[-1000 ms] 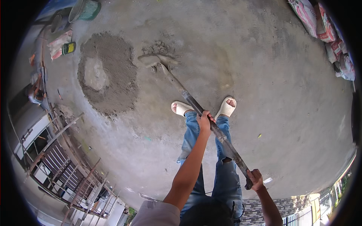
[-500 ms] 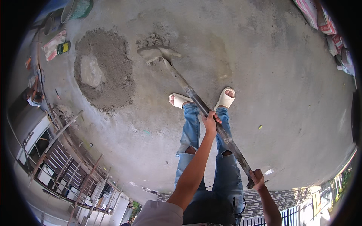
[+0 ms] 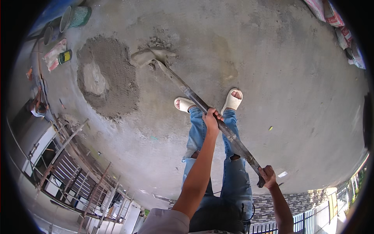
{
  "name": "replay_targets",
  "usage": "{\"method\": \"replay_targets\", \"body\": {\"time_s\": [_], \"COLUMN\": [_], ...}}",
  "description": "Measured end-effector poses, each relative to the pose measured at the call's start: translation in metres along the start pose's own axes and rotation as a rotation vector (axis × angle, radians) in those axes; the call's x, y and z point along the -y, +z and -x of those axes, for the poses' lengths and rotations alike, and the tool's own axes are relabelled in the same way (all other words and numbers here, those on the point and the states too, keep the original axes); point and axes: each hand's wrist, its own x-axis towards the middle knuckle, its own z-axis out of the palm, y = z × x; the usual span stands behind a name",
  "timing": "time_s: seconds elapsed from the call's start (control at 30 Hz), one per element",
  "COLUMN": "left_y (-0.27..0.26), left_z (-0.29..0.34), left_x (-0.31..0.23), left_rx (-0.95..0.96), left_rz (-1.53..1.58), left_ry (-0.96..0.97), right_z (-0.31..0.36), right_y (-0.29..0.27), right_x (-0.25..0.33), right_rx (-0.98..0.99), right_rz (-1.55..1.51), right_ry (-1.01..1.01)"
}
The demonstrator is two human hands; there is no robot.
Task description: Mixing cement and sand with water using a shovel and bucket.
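A long-handled shovel (image 3: 191, 94) slants from upper left to lower right across my legs. My left hand (image 3: 212, 120) is wrapped round the middle of its dark shaft. At the butt end of the handle my right hand (image 3: 267, 176) grips it, fingers closed. The grey, mortar-smeared blade (image 3: 147, 57) is low over the concrete, beside the ring of wet mortar (image 3: 120, 74); whether it touches the floor I cannot tell. A paler wet patch (image 3: 94, 80) lies inside the ring. Loose mortar crumbs (image 3: 159, 41) sit just beyond the blade.
Green buckets (image 3: 80, 16), a torn sack (image 3: 55, 54) and a small can (image 3: 65, 57) stand at far left. Another person (image 3: 38, 107) is by the left wall, near wooden scaffolding (image 3: 74, 177). Sacks (image 3: 343, 37) are piled at upper right. My feet wear pale slides (image 3: 232, 100).
The shovel blade has shifted left and slightly nearer, toward the mortar ring. My left hand has moved a little left and my right hand slightly farther away, both still gripping the handle.
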Motion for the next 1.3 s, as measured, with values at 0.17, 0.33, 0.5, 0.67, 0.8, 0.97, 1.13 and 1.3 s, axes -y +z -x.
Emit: {"method": "replay_targets", "body": {"time_s": [0.17,0.33,0.5,0.67,0.8,0.97,1.13,1.3], "left_y": [0.009,-0.001,-0.025,-0.050,-0.055,-0.056,-0.061,-0.079], "left_z": [-0.007,-0.024,0.004,0.009,-0.037,-0.035,0.011,-0.024], "left_x": [-0.011,-0.021,-0.041,-0.077,-0.058,-0.052,-0.052,-0.039], "left_rx": [0.054,-0.103,-0.024,-0.040,-0.090,-0.076,-0.036,-0.171], "left_rz": [-0.079,-0.118,0.054,0.150,0.063,0.094,0.217,0.159], "left_ry": [0.016,-0.044,0.074,0.103,0.069,0.037,0.045,0.012], "right_z": [-0.015,-0.032,-0.032,-0.065,-0.084,-0.081,-0.057,-0.070], "right_y": [0.003,0.011,0.007,0.003,0.008,-0.005,-0.016,-0.007], "right_x": [0.001,0.005,0.000,0.017,0.024,0.007,0.009,0.016], "right_rx": [-0.019,0.035,0.012,0.043,0.092,0.094,0.101,0.178], "right_rz": [0.008,-0.032,0.000,0.004,-0.002,0.056,0.053,0.059], "right_ry": [0.012,0.055,-0.098,-0.166,-0.080,-0.121,-0.167,-0.098]}}
